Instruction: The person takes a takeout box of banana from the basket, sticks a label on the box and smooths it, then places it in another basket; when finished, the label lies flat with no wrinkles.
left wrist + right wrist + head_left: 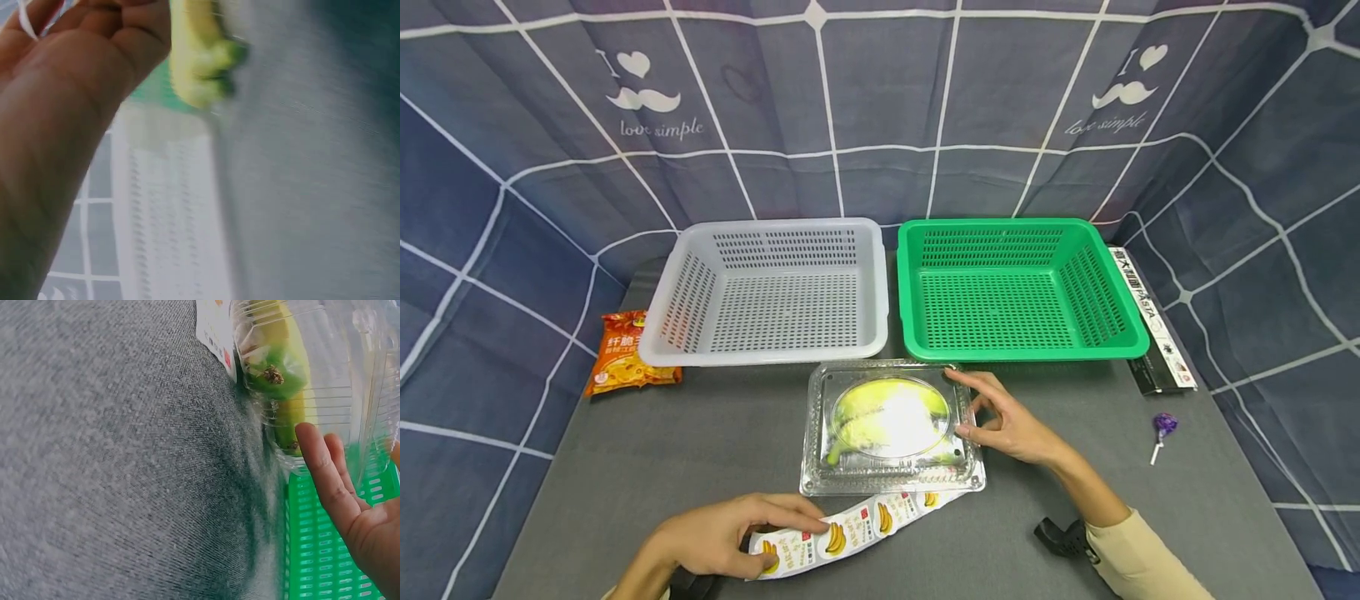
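A clear plastic clamshell box (815,433) with bananas (857,408) inside lies at the middle of the table, its lid down. My right hand (1011,425) rests on its right edge, index finger toward the far corner and thumb on the lid. In the right wrist view, two fingers (322,465) stretch straight along the box's side. My left hand (726,533) holds the left end of a strip of banana stickers (857,529) between thumb and fingers. The strip's right part lies at the box's near edge, partly hidden there. The left wrist view is blurred.
A white basket (760,357) and a green basket (1022,353) stand side by side behind the box. An orange snack bag (625,358) lies at left. At right are a black-and-white pasta box (1157,333) and a purple lollipop (1165,425). Grid-patterned cloth surrounds the table.
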Demonstrator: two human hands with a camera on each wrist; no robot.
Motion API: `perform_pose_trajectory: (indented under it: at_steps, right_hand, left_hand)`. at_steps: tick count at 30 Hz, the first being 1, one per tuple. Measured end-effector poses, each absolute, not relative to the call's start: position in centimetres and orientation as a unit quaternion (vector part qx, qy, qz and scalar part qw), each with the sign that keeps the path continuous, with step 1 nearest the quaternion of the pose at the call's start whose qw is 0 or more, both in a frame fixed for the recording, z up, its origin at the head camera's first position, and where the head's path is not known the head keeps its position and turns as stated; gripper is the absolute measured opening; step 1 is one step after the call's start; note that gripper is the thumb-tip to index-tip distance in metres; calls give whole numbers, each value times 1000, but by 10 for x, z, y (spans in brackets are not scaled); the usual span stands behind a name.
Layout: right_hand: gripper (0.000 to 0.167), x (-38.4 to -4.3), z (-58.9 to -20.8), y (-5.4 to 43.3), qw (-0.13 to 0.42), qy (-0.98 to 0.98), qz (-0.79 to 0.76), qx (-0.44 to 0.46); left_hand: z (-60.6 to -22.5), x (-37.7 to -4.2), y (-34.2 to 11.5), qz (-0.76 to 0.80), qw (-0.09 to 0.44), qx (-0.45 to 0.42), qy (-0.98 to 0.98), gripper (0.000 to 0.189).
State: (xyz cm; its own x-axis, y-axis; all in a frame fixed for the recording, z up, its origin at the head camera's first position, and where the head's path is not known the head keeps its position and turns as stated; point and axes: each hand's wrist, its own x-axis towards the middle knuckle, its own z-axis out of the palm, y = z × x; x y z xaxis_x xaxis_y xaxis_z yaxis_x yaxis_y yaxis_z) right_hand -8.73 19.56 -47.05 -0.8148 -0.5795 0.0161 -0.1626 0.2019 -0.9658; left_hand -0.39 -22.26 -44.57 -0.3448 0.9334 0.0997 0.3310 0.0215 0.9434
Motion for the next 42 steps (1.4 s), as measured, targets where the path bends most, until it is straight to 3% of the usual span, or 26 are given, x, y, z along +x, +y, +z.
perform_pose_trajectory:
  at_steps: [7,14,25,31,42]
  right_hand:
    - [72,-86,-471,196,142,774,-563,-254]
    - [72,-85,-469,197,109,802,-524,-264]
    - [69,-81,-455,200,70,834,-476,-270]
    - [69,-81,-454,200,52,835,-466,-288]
    - [62,-83,-442,200,-46,832,-451,-318]
  left_hand:
    - [-409,-16,-213,469,247,531,662,75]
    - [-388,-42,-206,444,212,523,696,49]
    - [-338,-71,-192,416,223,554,686,44]
    - [-333,-82,-184,434,250,537,679,44]
    - [-324,-92,-171,482,249,557,630,45]
